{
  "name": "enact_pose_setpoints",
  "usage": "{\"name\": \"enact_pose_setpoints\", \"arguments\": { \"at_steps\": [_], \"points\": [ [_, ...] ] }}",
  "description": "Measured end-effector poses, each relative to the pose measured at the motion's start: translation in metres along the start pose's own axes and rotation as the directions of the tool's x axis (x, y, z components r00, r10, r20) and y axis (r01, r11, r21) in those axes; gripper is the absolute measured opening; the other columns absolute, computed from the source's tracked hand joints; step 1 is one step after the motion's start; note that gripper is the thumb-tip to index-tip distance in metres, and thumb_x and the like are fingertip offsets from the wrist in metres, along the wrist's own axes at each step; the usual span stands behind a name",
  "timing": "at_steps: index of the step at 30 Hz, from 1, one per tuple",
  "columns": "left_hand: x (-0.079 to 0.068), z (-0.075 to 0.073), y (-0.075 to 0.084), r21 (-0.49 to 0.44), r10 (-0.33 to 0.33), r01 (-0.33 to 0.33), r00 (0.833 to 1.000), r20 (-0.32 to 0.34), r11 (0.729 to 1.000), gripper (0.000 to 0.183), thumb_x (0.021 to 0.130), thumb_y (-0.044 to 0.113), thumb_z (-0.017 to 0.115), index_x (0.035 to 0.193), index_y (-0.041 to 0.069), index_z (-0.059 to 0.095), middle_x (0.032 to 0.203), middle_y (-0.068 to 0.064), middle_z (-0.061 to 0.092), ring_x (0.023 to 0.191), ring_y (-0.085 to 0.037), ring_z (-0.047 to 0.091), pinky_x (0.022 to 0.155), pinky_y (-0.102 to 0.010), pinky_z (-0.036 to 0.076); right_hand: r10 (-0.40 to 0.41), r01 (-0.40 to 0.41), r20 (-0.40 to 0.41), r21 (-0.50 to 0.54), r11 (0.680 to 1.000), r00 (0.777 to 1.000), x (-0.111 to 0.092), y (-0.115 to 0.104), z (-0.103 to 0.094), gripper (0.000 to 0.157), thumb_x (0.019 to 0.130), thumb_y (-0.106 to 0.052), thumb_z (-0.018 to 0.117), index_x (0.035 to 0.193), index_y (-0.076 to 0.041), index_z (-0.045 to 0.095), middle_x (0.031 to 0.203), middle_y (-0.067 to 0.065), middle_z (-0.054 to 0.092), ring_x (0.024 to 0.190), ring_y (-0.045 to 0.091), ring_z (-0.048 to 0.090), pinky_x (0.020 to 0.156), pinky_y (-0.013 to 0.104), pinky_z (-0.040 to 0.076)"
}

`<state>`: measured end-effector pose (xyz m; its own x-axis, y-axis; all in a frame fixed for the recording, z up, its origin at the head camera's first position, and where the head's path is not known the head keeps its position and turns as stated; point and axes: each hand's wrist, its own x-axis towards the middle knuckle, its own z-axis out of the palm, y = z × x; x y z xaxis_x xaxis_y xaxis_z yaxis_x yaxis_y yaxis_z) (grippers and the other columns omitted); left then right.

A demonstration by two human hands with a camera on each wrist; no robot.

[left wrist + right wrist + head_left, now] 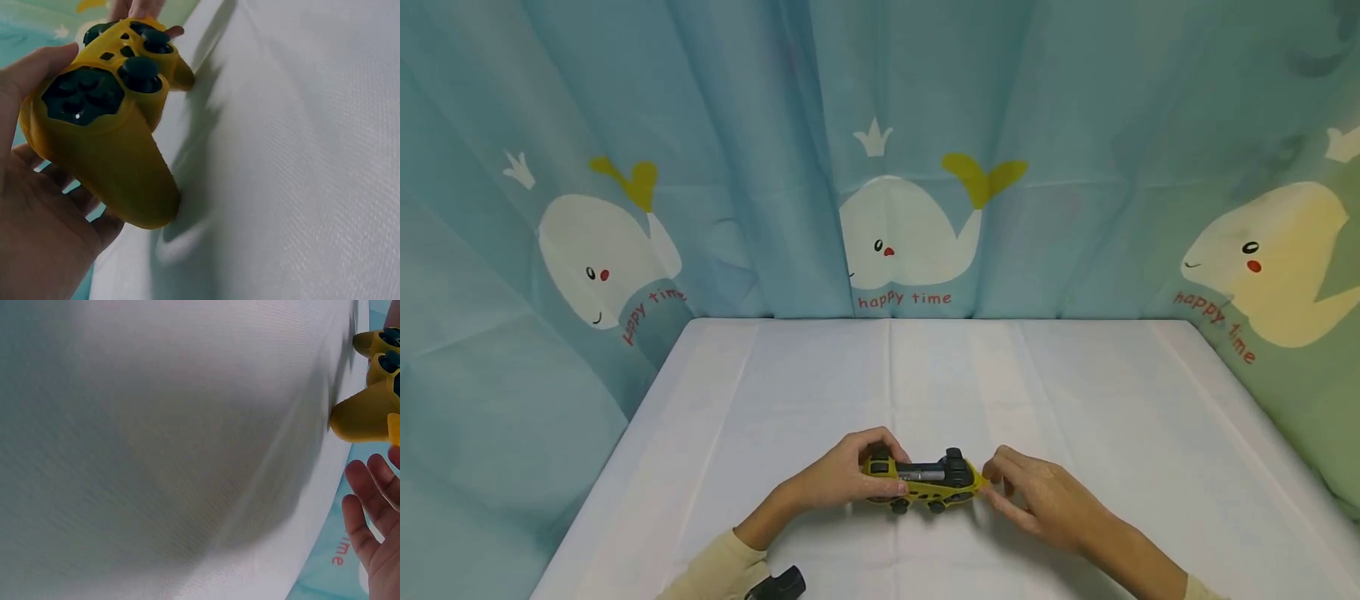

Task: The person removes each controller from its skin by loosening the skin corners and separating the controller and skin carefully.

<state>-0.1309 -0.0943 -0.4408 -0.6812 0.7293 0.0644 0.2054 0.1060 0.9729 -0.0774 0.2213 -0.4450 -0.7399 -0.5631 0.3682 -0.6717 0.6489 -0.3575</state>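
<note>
A black game controller point(957, 471) with a yellow cover point(134, 169) around it is held just over the white table, its upper edge turned to the head camera. My left hand point(838, 475) grips its left end, thumb on the near side and fingers behind. At the other end, my right hand point(1045, 500) pinches the cover's edge, which stretches out to a point. In the left wrist view the controller's front shows the dark direction pad point(84, 95) and two thumbsticks. The right wrist view catches only part of the cover point(365, 415), near spread fingers.
A white cloth point(820, 375) with fold lines covers the table. Behind it and along both sides hangs a blue-green curtain point(760, 167) printed with whales. A black device point(778, 583) sits at the left sleeve.
</note>
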Motion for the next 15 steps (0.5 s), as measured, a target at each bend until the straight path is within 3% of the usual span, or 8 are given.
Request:
{"name": "enact_pose_setpoints", "arguments": {
  "at_steps": [3,6,10,15],
  "points": [
    [-0.001,0.001,-0.002,-0.014,0.015,-0.015,1.000,0.003,1.000,0.025,0.092,0.013,0.077,0.112,0.007,0.064,0.107,-0.005,0.065,0.095,-0.017,0.065,0.078,-0.031,0.055,0.048,-0.047,-0.029,0.039,0.998,0.998,0.001,-0.005,-0.001,0.046,0.090,-0.020,0.077,0.129,-0.014,0.053,0.106,-0.011,0.059,0.087,0.003,0.058,0.068,0.027,0.051],
    [-0.001,0.001,-0.004,-0.026,0.011,-0.011,1.000,0.005,1.000,0.023,0.093,0.012,0.075,0.113,0.007,0.065,0.107,-0.005,0.064,0.094,-0.017,0.065,0.077,-0.031,0.055,0.058,-0.055,-0.040,0.068,0.996,0.997,0.009,-0.011,-0.004,0.067,0.089,-0.023,0.076,0.147,-0.016,0.042,0.130,-0.007,0.053,0.109,0.008,0.057,0.084,0.037,0.052],
    [0.001,0.003,-0.006,-0.028,-0.012,0.012,1.000,0.013,1.000,0.022,0.094,0.016,0.074,0.112,0.008,0.064,0.108,-0.006,0.063,0.096,-0.018,0.065,0.077,-0.032,0.056,0.008,-0.008,-0.006,0.040,0.999,1.000,0.024,-0.018,-0.008,0.055,0.098,-0.031,0.069,0.149,-0.023,0.050,0.146,-0.007,0.044,0.127,0.014,0.048,0.094,0.046,0.048],
    [0.000,0.005,-0.007,-0.052,-0.039,0.040,0.999,0.024,0.998,0.022,0.097,0.019,0.071,0.110,0.006,0.058,0.111,-0.006,0.061,0.096,-0.018,0.065,0.076,-0.032,0.055,-0.049,0.049,0.048,0.006,0.999,0.998,0.041,-0.027,-0.004,0.027,0.098,-0.030,0.068,0.123,-0.022,0.072,0.141,-0.006,0.050,0.124,0.014,0.049,0.096,0.047,0.045]
  ]
}}
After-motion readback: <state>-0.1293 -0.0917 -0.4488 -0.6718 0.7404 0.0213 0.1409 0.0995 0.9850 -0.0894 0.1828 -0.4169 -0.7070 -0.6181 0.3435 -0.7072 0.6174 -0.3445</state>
